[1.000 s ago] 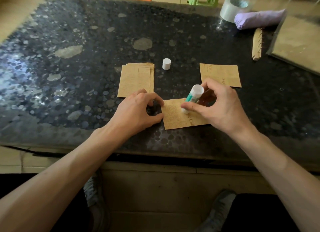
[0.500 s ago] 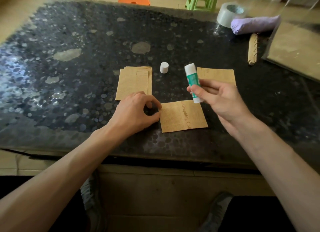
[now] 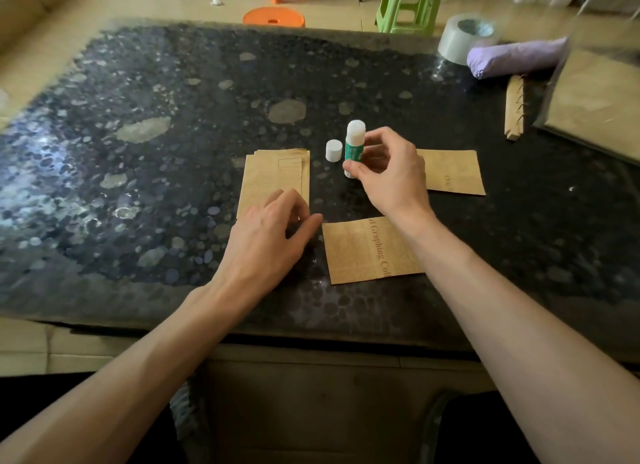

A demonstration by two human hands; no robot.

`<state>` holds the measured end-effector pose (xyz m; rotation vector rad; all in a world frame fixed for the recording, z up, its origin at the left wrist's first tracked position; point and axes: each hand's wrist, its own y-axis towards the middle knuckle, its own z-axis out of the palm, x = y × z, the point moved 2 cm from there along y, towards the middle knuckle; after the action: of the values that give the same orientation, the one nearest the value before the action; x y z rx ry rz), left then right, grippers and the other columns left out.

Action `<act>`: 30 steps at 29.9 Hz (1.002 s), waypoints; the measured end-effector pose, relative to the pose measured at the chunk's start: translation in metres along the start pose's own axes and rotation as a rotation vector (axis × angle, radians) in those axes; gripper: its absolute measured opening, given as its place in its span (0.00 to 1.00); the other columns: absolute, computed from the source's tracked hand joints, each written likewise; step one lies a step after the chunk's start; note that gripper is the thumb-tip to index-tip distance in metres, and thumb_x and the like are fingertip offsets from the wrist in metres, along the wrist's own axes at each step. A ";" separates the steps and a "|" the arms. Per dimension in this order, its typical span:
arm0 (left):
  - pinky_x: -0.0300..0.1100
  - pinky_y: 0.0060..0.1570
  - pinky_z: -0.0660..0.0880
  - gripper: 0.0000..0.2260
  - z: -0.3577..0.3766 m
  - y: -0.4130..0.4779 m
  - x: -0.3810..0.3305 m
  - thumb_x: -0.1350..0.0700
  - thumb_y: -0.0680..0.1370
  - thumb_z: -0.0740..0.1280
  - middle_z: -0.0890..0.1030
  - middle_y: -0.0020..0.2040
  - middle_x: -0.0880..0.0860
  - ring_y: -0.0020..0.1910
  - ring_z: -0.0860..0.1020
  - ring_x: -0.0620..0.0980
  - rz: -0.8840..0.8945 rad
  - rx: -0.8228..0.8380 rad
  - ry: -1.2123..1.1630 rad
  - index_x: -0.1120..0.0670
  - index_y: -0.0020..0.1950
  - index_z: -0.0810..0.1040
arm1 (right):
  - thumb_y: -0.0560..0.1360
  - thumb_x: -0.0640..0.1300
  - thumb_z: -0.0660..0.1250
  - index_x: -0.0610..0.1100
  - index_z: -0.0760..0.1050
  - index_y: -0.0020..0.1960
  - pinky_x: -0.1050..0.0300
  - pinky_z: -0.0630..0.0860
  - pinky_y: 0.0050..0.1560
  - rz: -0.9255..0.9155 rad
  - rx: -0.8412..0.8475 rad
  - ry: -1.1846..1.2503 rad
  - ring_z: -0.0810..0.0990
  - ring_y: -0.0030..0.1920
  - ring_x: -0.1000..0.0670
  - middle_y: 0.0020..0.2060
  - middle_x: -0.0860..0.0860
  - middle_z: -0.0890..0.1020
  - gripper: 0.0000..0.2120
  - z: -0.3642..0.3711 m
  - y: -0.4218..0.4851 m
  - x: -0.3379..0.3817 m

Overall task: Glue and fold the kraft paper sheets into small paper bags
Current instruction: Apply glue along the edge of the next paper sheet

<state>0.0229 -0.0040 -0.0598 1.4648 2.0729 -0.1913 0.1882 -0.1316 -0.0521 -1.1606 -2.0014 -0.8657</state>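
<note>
A printed kraft sheet point(image 3: 367, 250) lies flat near the table's front edge. My right hand point(image 3: 388, 172) holds an uncapped green-and-white glue stick point(image 3: 354, 145) upright, its base on or just above the table, beside its white cap point(image 3: 333, 151). My left hand point(image 3: 273, 231) rests with fingers spread, just left of the sheet, over the lower edge of a stack of kraft sheets point(image 3: 273, 179). Another kraft piece point(image 3: 453, 172) lies to the right, partly behind my right hand.
The dark pebble-pattern table point(image 3: 138, 172) carries a tape roll point(image 3: 462, 41), a purple bundle point(image 3: 516, 58), a folded kraft strip point(image 3: 515, 112) and a large kraft sheet under clear plastic point(image 3: 595, 100) at the back right. Orange point(image 3: 273, 16) and green point(image 3: 408, 4) stools stand behind.
My right hand lifted the glue stick off the front sheet and carried it back beside the cap, standing it upright. My left hand let go of the sheet's corner and opened.
</note>
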 end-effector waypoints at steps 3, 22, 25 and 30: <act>0.39 0.41 0.73 0.08 -0.007 0.000 0.004 0.44 0.79 0.70 0.79 0.43 0.42 0.41 0.77 0.42 -0.001 -0.031 0.011 0.48 0.47 0.79 | 0.74 0.47 0.79 0.48 0.78 0.59 0.56 0.81 0.55 -0.008 -0.032 -0.057 0.83 0.51 0.56 0.50 0.57 0.84 0.16 0.008 0.002 -0.002; 0.51 0.67 0.67 0.19 -0.022 0.008 0.028 0.40 0.77 0.69 0.82 0.64 0.48 0.63 0.79 0.51 0.051 -0.030 0.288 0.46 0.64 0.82 | 0.79 0.49 0.73 0.49 0.73 0.70 0.65 0.75 0.53 0.016 0.061 -0.184 0.78 0.59 0.57 0.63 0.55 0.79 0.21 -0.063 -0.058 -0.029; 0.49 0.62 0.68 0.13 -0.024 0.007 0.019 0.44 0.82 0.65 0.86 0.55 0.50 0.50 0.83 0.53 0.130 -0.092 0.316 0.49 0.55 0.86 | 0.79 0.48 0.73 0.49 0.74 0.69 0.69 0.74 0.51 -0.013 0.044 -0.179 0.79 0.58 0.58 0.59 0.58 0.77 0.20 -0.077 -0.069 -0.029; 0.49 0.55 0.76 0.10 -0.028 0.005 0.002 0.52 0.84 0.64 0.86 0.47 0.51 0.41 0.83 0.52 0.170 -0.203 0.234 0.55 0.53 0.83 | 0.79 0.47 0.74 0.49 0.77 0.67 0.70 0.76 0.50 -0.059 0.025 -0.121 0.80 0.57 0.58 0.57 0.58 0.80 0.17 -0.084 -0.075 -0.019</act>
<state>0.0165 0.0119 -0.0366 1.5875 2.0618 0.2616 0.1456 -0.2362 -0.0360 -1.1699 -2.1473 -0.8146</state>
